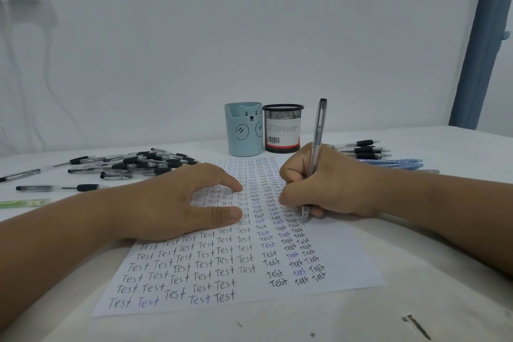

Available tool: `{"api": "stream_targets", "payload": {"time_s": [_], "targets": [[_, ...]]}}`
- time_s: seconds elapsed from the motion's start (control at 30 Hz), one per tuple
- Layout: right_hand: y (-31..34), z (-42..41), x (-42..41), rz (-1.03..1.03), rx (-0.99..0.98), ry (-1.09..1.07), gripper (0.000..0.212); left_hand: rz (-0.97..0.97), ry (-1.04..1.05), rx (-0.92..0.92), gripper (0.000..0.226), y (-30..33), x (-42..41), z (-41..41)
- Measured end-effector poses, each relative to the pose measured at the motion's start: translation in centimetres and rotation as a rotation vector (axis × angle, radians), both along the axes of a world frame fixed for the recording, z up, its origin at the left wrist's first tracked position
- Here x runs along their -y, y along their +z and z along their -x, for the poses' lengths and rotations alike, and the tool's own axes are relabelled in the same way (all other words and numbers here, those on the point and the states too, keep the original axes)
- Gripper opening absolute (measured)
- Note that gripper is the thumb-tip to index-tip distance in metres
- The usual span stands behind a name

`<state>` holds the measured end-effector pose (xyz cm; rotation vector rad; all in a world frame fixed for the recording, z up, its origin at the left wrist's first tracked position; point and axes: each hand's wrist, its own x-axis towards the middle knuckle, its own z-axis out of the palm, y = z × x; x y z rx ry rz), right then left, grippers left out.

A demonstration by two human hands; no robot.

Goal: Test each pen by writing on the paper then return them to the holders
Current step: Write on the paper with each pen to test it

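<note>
Your right hand (330, 183) has its fingers (288, 175) curled tight around a clear pen (315, 158), pinching it low on the barrel. The pen stands nearly upright, cap end up, and its tip touches the paper (347, 258) at the right end of the columns of writing. The heel of that hand rests on the sheet.

Your left hand (177, 203) lies flat on the left half of the paper, fingers straight and relaxed, holding nothing. The thumb and forefinger are spread apart, and both press on the sheet.

The paper lies in the middle of the desk (444, 272), near its front edge, and is covered with rows of the word "Test" in black and a few in blue or purple.

Behind the paper, toward the back edge of the desk, stand two holders side by side and touching: a light blue cup (244, 130) with a bear face on the left, and a black mesh cup (283, 128) with a label on the right. You cannot tell from here whether either has pens in it.

A loose heap of black-grip pens (138, 164) lies toward the left edge, with a single one (61, 188) nearer you and a green pen (25, 203) at the very edge. Toward the right side, behind your right hand, lie more black-grip pens (361, 148) and a few blue pens (394, 163).
</note>
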<state>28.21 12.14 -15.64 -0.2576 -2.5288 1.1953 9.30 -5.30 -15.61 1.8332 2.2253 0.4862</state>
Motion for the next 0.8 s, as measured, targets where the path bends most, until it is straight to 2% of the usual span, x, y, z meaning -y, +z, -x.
{"api": "stream_targets", "payload": {"time_s": [0.43, 0.57, 0.7, 0.8], "targets": [[0.08, 0.1, -0.19, 0.024, 0.008, 0.024, 0.05, 0.004, 0.006, 0.006, 0.055, 0.01, -0.03, 0.15], [0.08, 0.22, -0.07, 0.013, -0.007, 0.037, 0.041, 0.007, 0.002, 0.005, 0.055, 0.01, 0.01, 0.13], [-0.01, 0.13, -0.31, 0.019, 0.002, 0.037, 0.051, 0.008, 0.007, 0.005, 0.055, 0.09, 0.01, 0.04], [0.05, 0.15, -0.31, 0.008, -0.002, 0.03, 0.051, 0.011, 0.009, 0.011, 0.055, 0.12, 0.06, -0.05]]}}
